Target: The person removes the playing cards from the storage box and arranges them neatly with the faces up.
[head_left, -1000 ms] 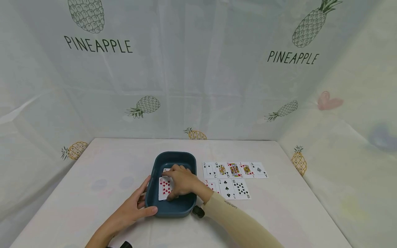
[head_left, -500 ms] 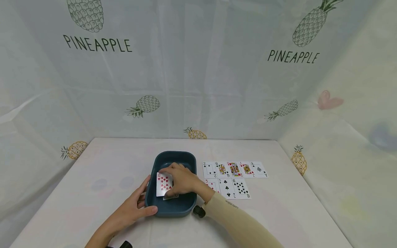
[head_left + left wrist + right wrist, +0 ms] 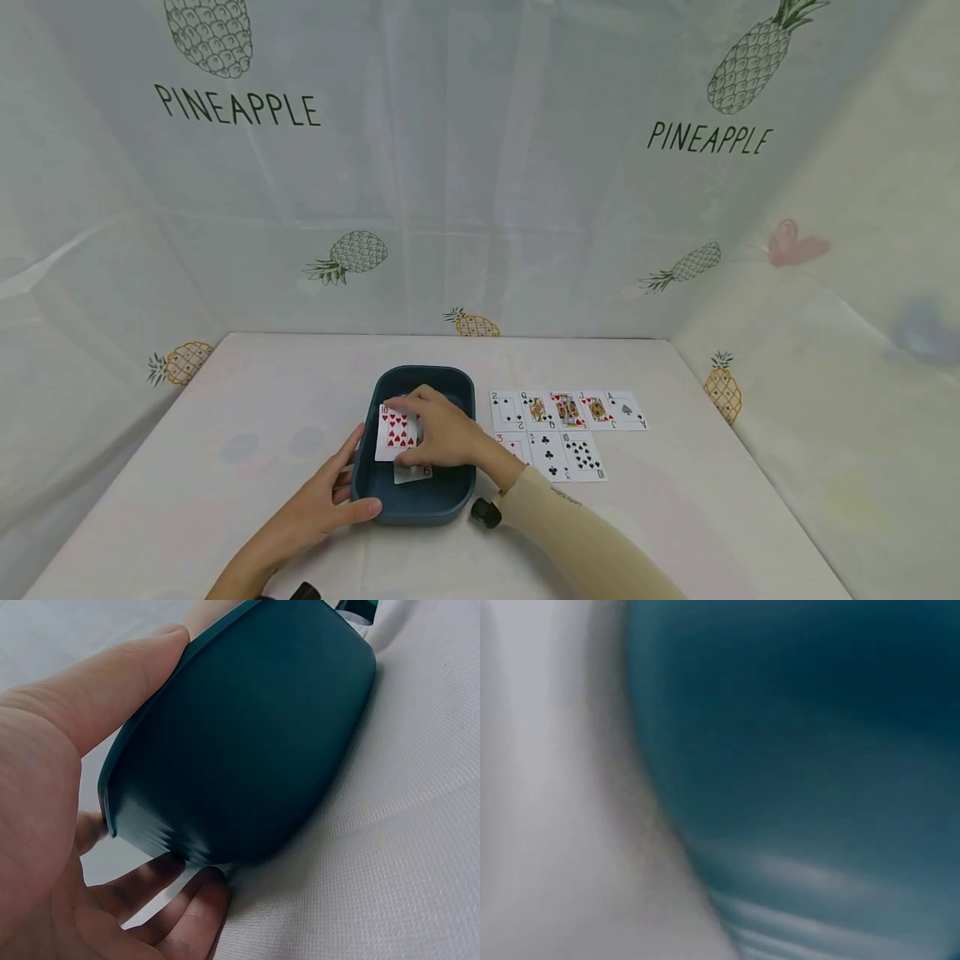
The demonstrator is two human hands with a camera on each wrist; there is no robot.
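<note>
Head view:
Tray: a dark teal tray (image 3: 420, 500) is set on the white tablecloth (image 3: 675, 517), near the front middle of the table.
Left hand: the left hand (image 3: 322, 500) is laid against the tray's near left corner; the thumb is stretched along the front rim and the fingers are spread at the left wall, so the tray is steadied by a loose, mostly straight-fingered grasp.
Right hand: the right hand (image 3: 442, 433) is held over the tray, and a ten of hearts (image 3: 396, 433) is pinched between its thumb and fingers, lifted off the tray floor and tilted face up.
Card beneath: a second card (image 3: 414, 472) is left lying in the tray, just under the raised one; a 6 is read at its corner.
Laid-out cards: eight cards (image 3: 566, 433) are arranged face up in two rows on the cloth to the right of the tray, five behind and three in front, close to the right forearm.
Backdrop: a pale curtain printed with pineapples (image 3: 210, 37) is hung behind and beside the table.

Left wrist view:
Tray: the tray's outer wall (image 3: 255, 750) is seen from close by, resting on the cloth.
Left hand: the thumb (image 3: 112, 690) is pressed on the rim, and the fingertips (image 3: 195, 907) are tucked at the base of the wall.

Right wrist view:
Tray: only a blurred teal surface (image 3: 802, 750) beside the white cloth is shown; the hand and its card cannot be made out here.
</note>
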